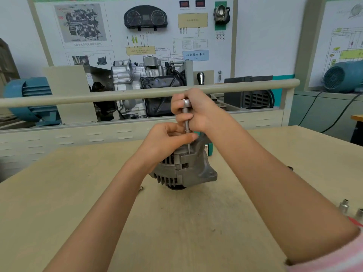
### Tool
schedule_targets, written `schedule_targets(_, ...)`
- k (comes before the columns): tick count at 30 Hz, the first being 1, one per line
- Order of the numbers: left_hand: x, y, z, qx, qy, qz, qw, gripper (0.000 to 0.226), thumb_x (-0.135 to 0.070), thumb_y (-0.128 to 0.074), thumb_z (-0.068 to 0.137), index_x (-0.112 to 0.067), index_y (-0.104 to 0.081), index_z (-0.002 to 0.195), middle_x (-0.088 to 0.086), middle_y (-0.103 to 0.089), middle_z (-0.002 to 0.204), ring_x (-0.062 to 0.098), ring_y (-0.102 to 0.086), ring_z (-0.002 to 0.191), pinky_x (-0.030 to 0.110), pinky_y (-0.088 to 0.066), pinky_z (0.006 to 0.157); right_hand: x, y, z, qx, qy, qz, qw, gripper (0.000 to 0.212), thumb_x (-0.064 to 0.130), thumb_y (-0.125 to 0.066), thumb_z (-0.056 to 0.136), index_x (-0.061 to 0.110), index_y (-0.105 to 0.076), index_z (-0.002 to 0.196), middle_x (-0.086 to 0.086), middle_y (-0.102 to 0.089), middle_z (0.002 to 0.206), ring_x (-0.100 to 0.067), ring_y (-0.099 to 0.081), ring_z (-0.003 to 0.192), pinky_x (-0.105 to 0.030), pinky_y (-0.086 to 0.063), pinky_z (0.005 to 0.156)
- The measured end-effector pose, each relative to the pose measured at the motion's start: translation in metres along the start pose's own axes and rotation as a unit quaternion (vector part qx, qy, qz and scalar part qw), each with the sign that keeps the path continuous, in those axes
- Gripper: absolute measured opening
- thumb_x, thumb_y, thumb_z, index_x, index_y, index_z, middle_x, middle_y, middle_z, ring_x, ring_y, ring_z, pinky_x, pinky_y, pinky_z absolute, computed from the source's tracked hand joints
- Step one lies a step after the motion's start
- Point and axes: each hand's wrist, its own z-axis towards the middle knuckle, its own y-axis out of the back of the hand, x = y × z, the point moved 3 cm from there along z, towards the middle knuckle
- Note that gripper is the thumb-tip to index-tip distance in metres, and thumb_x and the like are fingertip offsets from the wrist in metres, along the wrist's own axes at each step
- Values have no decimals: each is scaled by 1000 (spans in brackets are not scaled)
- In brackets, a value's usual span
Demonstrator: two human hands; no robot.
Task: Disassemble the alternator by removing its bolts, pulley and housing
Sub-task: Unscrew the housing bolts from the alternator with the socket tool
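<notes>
Grey cast metal makes up the alternator (pixel 183 169), which is stood near the middle of a pale wooden table (pixel 78 203), with its slotted housing facing the camera and a mounting ear turned to the right. A dark round part is seen under its lower edge, touching the table.

A slim metal driver tool (pixel 186 116) is held upright above the alternator's top, and a thin shaft runs from it down to the housing. The tool's upper part is gripped by the right hand (pixel 198 110), whose fingers are curled tightly round it, with the capped end showing between them. The left hand (pixel 167 140) is set lower, with its thumb and fingers pinched on the tool's lower shaft just above the housing; whether the palm also touches the alternator cannot be told.

A small bolt (pixel 141 188) is seen lying on the table just left of the alternator. Two metal sockets (pixel 343 206) are stood near the table's right edge, beside the right forearm. A green object (pixel 209 149) is partly hidden behind the alternator. Beyond the table, a beige rail (pixel 98 96), a cutaway gearbox (pixel 149 83) and wall-mounted diagram boards (pixel 137 28) are seen.
</notes>
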Motion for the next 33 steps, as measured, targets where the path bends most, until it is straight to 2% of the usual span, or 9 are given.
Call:
schedule_targets(6, 1, 2, 0, 9, -4, -8, 1000, 4, -20, -76, 80, -20, -74, 77, -5, -74, 73, 5, -68, 70, 15, -54, 68, 1, 3, -3, 144, -97, 75, 982, 19, 8, -32, 93, 8, -49, 84, 8, -41, 43, -1, -38, 28, -9, -14, 27)
schedule_targets(9, 0, 0, 1, 3, -8, -8, 1000, 12, -14, -74, 81, -21, -71, 71, -8, -71, 65, 1, -66, 62, 11, -50, 58, -3, 3, -5, -36, 48, 84, 995, 24, 4, -26, 95, 11, -44, 81, 5, -43, 49, -2, -40, 30, -13, -16, 25)
schedule_targets(11, 0, -1, 2, -11, -15, 8, 1000, 17, -8, -70, 83, -20, -70, 72, -8, -71, 65, 0, -65, 61, 10, -49, 56, -6, 5, -12, -196, 226, 81, 951, 18, 4, -22, 97, 11, -39, 95, -4, -47, 65, -9, -45, 36, -15, -22, 28)
schedule_targets(13, 0, -1, 2, -12, -19, 15, 1000, 16, -6, -68, 83, -19, -69, 73, -8, -70, 66, -1, -64, 61, 9, -48, 55, -9, 4, -16, -225, 280, 87, 929, 15, 8, -21, 100, 11, -35, 98, -5, -46, 72, -11, -48, 39, -15, -26, 30)
schedule_targets(18, 0, 1, 1, 18, -3, -8, 1000, 2, -18, -73, 81, -19, -72, 80, -5, -74, 76, 4, -69, 71, 15, -54, 67, -1, 1, -4, -75, 71, 28, 994, 29, 1, -20, 91, 14, -38, 71, 5, -41, 50, -3, -38, 28, -14, -13, 27)
schedule_targets(23, 2, 5, 1, 17, 1, -36, 999, 3, -19, -74, 80, -18, -74, 78, -3, -74, 76, 6, -68, 72, 16, -54, 71, 0, 4, -1, 126, -93, 63, 986, 27, 10, -28, 98, 11, -46, 79, 9, -39, 42, -1, -36, 28, -9, -13, 29)
schedule_targets(27, 1, 2, 2, 1, -7, -21, 1000, 5, -13, -73, 81, -17, -73, 77, -1, -74, 76, 6, -68, 70, 18, -55, 68, -4, 4, -6, -67, 82, 91, 990, 23, 1, -25, 94, 14, -40, 83, 1, -47, 52, -6, -46, 37, -12, -19, 27)
schedule_targets(30, 0, 1, 2, -9, -18, -3, 1000, 14, -7, -69, 83, -18, -69, 75, -3, -72, 72, 5, -66, 66, 15, -51, 63, -9, 4, -16, -227, 294, 97, 923, 14, 6, -20, 100, 14, -31, 103, -7, -46, 77, -16, -51, 50, -14, -28, 30)
schedule_targets(33, 2, 1, 1, -21, -21, -12, 999, 12, -8, -70, 83, -17, -69, 76, 2, -72, 76, 7, -67, 68, 17, -53, 65, -7, -2, -14, -206, 224, 39, 952, 20, 2, -21, 95, 11, -36, 101, -3, -44, 67, -7, -44, 32, -14, -21, 29)
